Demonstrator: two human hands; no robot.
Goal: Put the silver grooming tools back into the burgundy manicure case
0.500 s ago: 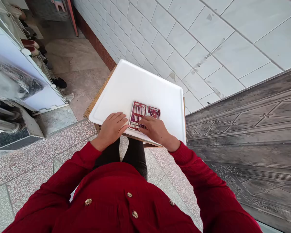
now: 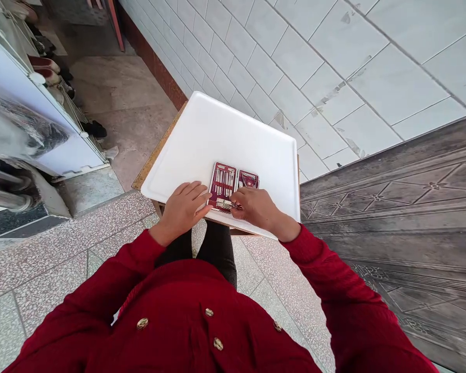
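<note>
An open manicure set case (image 2: 211, 192) with a dark red lining lies on a white board (image 2: 233, 129). Slim silver tools (image 2: 224, 181) sit in a row in its left half, and more metal pieces (image 2: 249, 179) show in the right half. My left hand (image 2: 186, 207) rests at the case's left edge, fingers outstretched and thumb against its lower corner. Over the lower middle of the case, my right hand (image 2: 254, 208) has its thumb and fingers pinched on a small metal manicure tool (image 2: 233, 205). Its exact kind is too small to tell, and my fingers partly cover it.
The board lies on a wooden stand (image 2: 149, 168). Behind it rises a white tiled wall (image 2: 279, 57), with a carved grey panel (image 2: 396, 207) on the right. A shoe rack (image 2: 62, 103) stands at the left, above a speckled floor (image 2: 70, 243).
My right hand has shifted slightly right and tightened into a pinch, and a metal tool now shows at its fingertips. My left hand has stayed by the case's edge.
</note>
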